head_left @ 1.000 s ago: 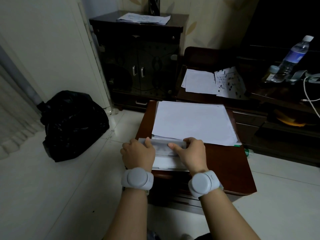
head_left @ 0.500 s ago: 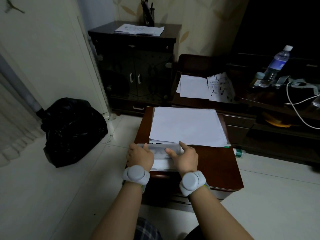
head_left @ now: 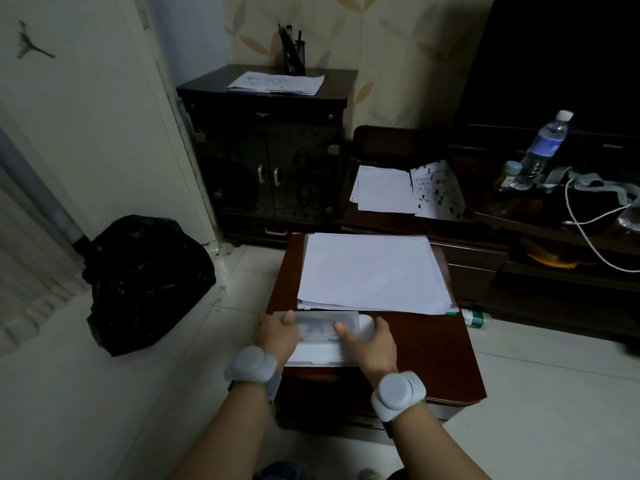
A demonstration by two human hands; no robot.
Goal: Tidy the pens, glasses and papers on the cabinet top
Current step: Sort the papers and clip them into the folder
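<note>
Case lid same; R hand flatter

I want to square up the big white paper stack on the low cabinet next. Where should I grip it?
Grip the paper stack by its two long side edges, one hand each side: it lies flat, its near edge crowded by both hands.

Cabinet top w/ paper stack, case.

Dim, grainy room; right side falls into black shadow, edges bow with wide-angle distortion, detail soft.
</note>
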